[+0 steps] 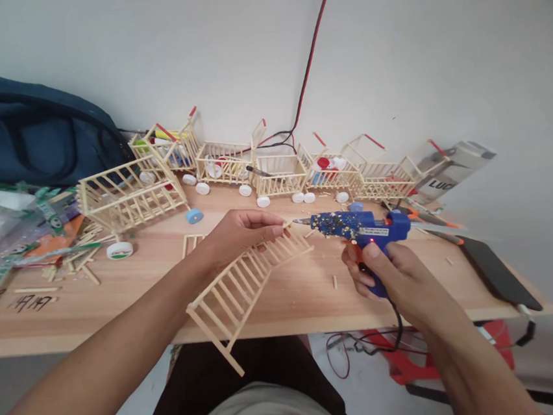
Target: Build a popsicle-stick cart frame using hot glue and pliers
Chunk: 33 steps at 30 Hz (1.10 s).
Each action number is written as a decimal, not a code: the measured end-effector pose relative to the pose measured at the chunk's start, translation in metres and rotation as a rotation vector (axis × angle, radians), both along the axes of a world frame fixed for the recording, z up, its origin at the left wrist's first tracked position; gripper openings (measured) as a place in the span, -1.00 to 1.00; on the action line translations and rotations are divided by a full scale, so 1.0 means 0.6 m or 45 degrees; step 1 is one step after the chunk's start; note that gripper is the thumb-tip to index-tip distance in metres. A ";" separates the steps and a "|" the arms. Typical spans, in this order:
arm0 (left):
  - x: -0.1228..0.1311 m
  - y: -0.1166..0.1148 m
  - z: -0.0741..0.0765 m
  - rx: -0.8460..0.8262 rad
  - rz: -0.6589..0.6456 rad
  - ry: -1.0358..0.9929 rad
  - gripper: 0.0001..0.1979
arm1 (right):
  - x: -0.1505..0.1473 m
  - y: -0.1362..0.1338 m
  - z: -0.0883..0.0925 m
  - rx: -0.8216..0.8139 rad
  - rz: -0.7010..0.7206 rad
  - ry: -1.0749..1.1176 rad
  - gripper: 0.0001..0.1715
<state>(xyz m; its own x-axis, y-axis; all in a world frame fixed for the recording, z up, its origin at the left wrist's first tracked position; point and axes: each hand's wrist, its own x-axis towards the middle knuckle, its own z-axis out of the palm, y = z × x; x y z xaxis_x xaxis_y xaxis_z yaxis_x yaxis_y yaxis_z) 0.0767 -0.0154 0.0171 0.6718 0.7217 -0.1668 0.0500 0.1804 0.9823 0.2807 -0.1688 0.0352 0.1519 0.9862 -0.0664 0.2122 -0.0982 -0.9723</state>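
Left hand [240, 234]: grip closed, fingertips pinching the far end of a stick-built frame [238, 289]. The frame is ladder-like. Its far end lies on the wooden surface [291, 307] and its near end juts out past the front edge, over the person's lap. Right hand [385, 272]: grip wrapped tight round the handle of a blue glue gun [361, 225], with one finger at the orange trigger. The gun is held level above the surface, its nozzle pointing left and ending just beside the left fingertips at the frame's far corner. A small red light shows on the gun body, and the barrel is flecked with debris. A black cord drops from the handle below the surface edge. Along the wall stands a row of small stick carts [278, 176] on white wheels, several with red handles. A larger crate [128, 195] stands at the row's left end, with a blue cap [194, 216] just beside it. A dark blue bag [29, 133] sits behind the crate. A phone [501, 274] lies at the right edge. A red cable [311, 54] runs up the wall.
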 end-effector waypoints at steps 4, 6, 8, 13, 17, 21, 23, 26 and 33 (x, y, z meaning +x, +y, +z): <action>0.000 0.000 0.002 -0.010 -0.014 -0.004 -0.74 | 0.000 0.001 -0.002 -0.008 -0.023 0.025 -0.50; 0.000 0.000 0.002 -0.008 -0.012 0.002 -0.73 | -0.001 0.001 -0.002 -0.013 -0.021 0.029 -0.49; -0.001 0.000 0.001 -0.010 -0.013 0.001 -0.72 | -0.001 0.001 0.000 -0.021 -0.027 0.024 -0.47; 0.000 0.001 -0.003 -0.014 -0.006 -0.034 -0.67 | -0.003 0.002 0.004 -0.030 -0.049 -0.012 -0.44; 0.000 0.002 -0.003 -0.051 -0.005 -0.049 -0.69 | -0.005 0.004 0.004 -0.011 -0.055 -0.028 -0.44; 0.000 0.001 -0.001 -0.066 -0.006 -0.053 -0.74 | -0.002 0.002 0.000 -0.009 -0.029 -0.024 -0.47; 0.000 0.000 0.000 -0.069 -0.003 -0.055 -0.75 | 0.000 0.001 -0.002 -0.008 -0.018 -0.028 -0.48; 0.000 -0.001 0.001 -0.065 0.000 -0.053 -0.74 | 0.003 0.000 -0.005 -0.008 -0.006 -0.029 -0.49; 0.000 0.001 -0.001 -0.060 -0.001 -0.057 -0.72 | 0.003 0.001 -0.006 -0.013 -0.001 0.000 -0.49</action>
